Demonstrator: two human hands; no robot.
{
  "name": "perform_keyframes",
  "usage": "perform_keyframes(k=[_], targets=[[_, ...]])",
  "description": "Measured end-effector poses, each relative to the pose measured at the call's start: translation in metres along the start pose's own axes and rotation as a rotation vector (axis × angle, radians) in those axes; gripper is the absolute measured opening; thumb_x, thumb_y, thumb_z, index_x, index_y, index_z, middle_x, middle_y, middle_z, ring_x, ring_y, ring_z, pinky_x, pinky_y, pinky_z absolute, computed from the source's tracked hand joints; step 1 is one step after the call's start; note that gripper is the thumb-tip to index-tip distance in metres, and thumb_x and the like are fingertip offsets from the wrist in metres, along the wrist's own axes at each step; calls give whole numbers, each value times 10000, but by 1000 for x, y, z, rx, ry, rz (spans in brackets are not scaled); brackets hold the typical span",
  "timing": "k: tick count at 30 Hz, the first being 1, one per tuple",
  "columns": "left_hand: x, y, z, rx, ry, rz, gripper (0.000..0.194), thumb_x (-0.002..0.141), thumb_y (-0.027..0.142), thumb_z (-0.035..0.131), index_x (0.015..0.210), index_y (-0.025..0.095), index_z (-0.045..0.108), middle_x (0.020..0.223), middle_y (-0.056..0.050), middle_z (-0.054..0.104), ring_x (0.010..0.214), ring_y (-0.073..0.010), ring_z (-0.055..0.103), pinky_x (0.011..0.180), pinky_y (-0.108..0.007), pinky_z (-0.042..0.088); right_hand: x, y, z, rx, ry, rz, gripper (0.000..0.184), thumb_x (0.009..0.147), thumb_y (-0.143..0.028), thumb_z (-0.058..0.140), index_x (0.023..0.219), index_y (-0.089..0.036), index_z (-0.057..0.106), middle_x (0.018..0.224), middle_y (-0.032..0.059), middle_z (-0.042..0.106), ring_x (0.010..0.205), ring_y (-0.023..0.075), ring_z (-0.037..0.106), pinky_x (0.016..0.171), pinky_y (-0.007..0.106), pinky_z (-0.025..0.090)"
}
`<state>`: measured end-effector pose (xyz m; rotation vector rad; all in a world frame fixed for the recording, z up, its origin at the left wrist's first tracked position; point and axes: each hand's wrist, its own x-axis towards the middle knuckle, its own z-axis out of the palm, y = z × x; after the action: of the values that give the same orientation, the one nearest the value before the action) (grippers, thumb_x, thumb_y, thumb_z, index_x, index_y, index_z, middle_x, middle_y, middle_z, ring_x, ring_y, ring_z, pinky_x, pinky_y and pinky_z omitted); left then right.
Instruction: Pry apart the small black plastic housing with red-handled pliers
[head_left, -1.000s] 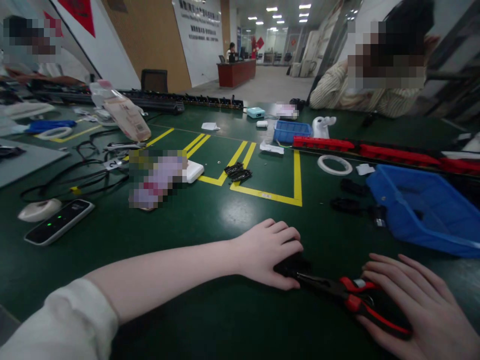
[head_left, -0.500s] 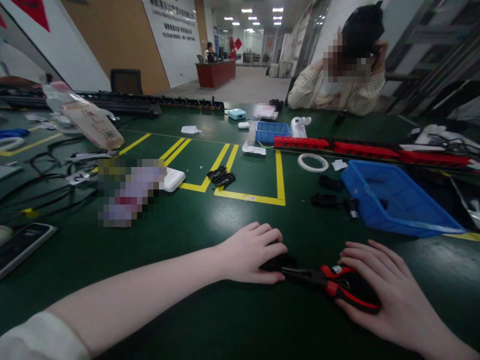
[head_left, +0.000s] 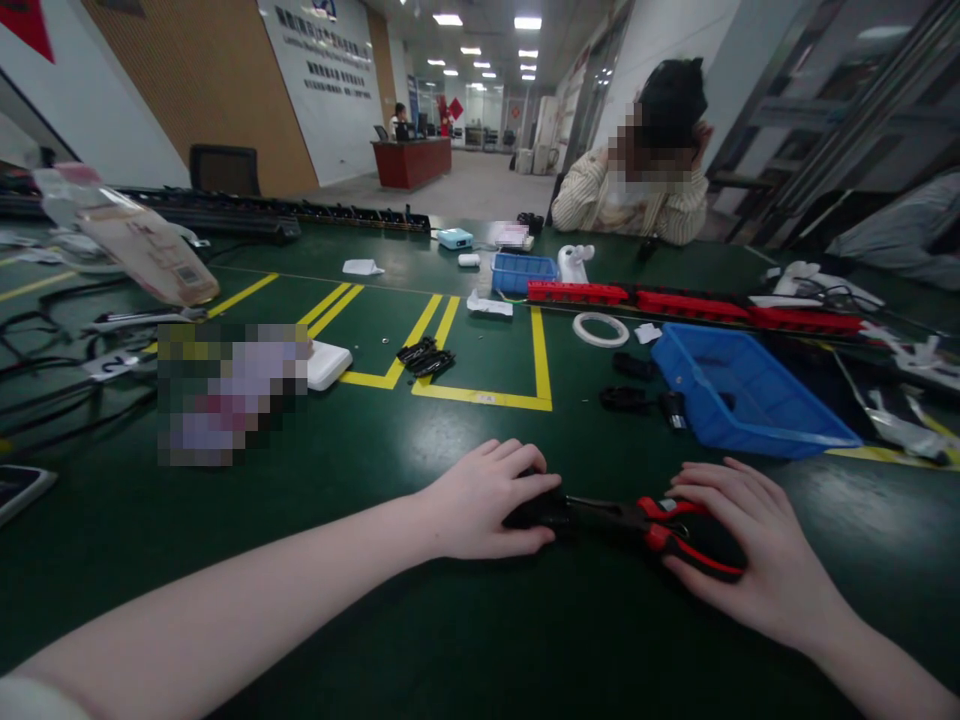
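1. The left hand (head_left: pixel 491 505), at the lower centre of the frame, is clamping a small black part (head_left: pixel 534 511), seemingly plastic, between thumb and fingers above the dark green worktop (head_left: pixel 525 645).
2. At the lower right, the right hand (head_left: pixel 739 545) is gripping slim dark-metal long-nosed pliers with red-and-black handles (head_left: pixel 651 516); its fingers and thumb are bracketing the handles, which are standing apart.
3. The pliers' tips are pointing straight toward the left thumb and forefinger, so a slip off the part could be jabbing or nipping skin.
4. If the left hand is holding too lightly, a twist from the pliers could be turning the part or pulling it free.
5. Too hard a squeeze could be scarring or cracking the part, if it is indeed plastic.
6. A fragment springing loose could be landing among the loose black pieces (head_left: pixel 626 398) lying beside the blue plastic tray (head_left: pixel 750 410) at right, and would be hard to pick out there.
7. The left hand is covering much of the part, and black is merging with black at the tips; whether the jaws are biting on it, I cannot tell.
8. The right hand is hiding the handle ends, and the frame's lower edges are cutting off both arms.
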<state>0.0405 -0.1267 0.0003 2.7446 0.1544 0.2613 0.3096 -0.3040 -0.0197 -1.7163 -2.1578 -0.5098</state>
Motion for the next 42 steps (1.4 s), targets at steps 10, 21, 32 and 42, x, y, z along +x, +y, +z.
perform_keyframes(k=[10, 21, 32, 42], targets=[[-1, 2, 4, 66, 36, 43, 457, 918, 298, 515, 1366, 236, 451, 1213, -61, 579, 1035, -225, 530, 884, -375, 469, 5, 3, 6, 0, -62, 221, 399, 735, -495, 661, 1015, -217, 599, 1086, 97, 617, 1042, 281, 566, 917, 497, 435], [-1, 10, 6, 196, 71, 43, 385, 949, 269, 486, 1333, 286, 502, 1186, -46, 621, 1011, -222, 573, 835, -377, 501, 9, -7, 0, 93, -92, 209, 425, 838, -430, 588, 1238, -289, 560, 1227, 72, 614, 1162, 240, 553, 1012, 471, 424], [-1, 12, 7, 159, 63, -5, 415, 925, 260, 503, 1339, 275, 487, 1186, -55, 610, 1035, -230, 560, 858, -396, 495, 24, -28, 1, 107, -112, 338, 526, 856, -482, 562, 1291, -191, 508, 1244, 132, 581, 1157, 255, 541, 954, 476, 469], [2, 15, 4, 43, 91, -156, 348, 835, 320, 615, 1164, 213, 572, 1141, -59, 579, 1030, -235, 554, 900, -410, 462, 47, -22, 19, 37, -149, 353, 332, 904, -382, 540, 1169, -184, 560, 1182, 82, 580, 993, 187, 589, 840, 409, 515]])
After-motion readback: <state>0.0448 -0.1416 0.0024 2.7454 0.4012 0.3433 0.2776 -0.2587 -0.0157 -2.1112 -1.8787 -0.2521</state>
